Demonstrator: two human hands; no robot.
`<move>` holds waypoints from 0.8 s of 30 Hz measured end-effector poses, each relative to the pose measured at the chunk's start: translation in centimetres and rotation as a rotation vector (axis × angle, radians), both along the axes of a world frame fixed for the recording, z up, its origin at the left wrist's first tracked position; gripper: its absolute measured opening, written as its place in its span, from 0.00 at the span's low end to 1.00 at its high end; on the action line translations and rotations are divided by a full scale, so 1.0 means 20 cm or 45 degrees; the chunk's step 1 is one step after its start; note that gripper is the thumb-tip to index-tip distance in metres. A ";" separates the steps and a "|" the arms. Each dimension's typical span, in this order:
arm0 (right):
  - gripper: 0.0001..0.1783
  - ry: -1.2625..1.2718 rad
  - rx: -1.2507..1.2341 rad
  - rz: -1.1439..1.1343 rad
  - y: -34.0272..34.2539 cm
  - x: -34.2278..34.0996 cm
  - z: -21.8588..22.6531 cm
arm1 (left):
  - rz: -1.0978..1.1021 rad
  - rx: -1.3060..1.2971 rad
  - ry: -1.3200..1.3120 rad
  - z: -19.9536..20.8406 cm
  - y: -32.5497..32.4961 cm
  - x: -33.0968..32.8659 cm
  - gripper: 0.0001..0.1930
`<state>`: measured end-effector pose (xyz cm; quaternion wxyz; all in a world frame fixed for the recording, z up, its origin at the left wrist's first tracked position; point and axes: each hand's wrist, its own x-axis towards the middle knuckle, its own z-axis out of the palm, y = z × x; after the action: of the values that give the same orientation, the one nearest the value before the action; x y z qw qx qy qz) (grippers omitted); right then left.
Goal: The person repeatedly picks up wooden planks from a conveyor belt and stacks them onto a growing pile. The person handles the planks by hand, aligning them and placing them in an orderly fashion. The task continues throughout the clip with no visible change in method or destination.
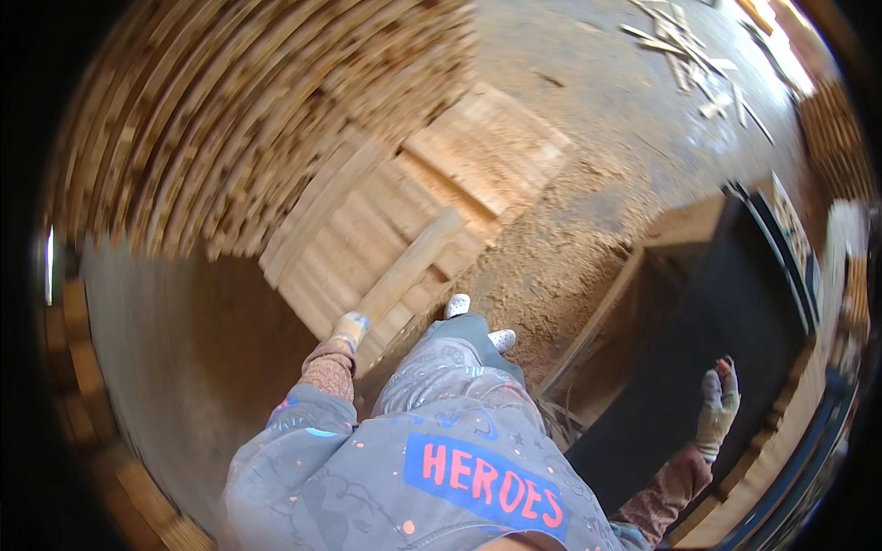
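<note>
My left hand (347, 332), in a worn work glove, grips the lower end of a pale wooden batten (413, 262) that runs across a slatted wooden panel (404, 197). The panel lies tilted in front of me, and its far side is up against a tall stack of boards (230, 119). My right hand (718, 402), gloved too, hangs out to my right with its fingers apart and nothing in it. It is above the dark top of a machine table (735, 303). My grey sleeves and trousers fill the lower middle.
Sawdust covers the floor (560, 248) ahead of my white shoes (459, 305). Loose wood offcuts (698, 64) lie scattered at the far right. A wooden frame edge (597, 317) borders the dark machine table. More stacked timber (836, 138) lines the right rim.
</note>
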<state>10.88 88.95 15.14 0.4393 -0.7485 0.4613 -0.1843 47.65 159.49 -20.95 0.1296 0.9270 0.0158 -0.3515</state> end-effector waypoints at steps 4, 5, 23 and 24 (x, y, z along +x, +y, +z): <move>0.26 0.005 0.255 0.519 0.04 0.68 -0.24 | 0.812 0.152 -0.020 0.30 0.08 -0.82 0.28; 0.28 -0.047 0.319 0.696 0.26 0.91 -0.32 | 0.681 0.239 -0.152 0.45 0.07 -0.78 0.34; 0.51 0.176 -1.213 2.270 2.68 3.00 -1.52 | 0.311 -0.265 -0.490 0.40 -0.17 -0.65 0.40; 0.54 0.229 -1.226 2.293 2.78 3.08 -1.52 | 0.481 -0.286 -0.561 0.39 -0.09 -0.77 0.39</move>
<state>72.40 144.59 -15.26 0.0313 -0.9251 -0.3636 0.1052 32.21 157.62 -13.13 0.2945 0.9415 0.1203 -0.1113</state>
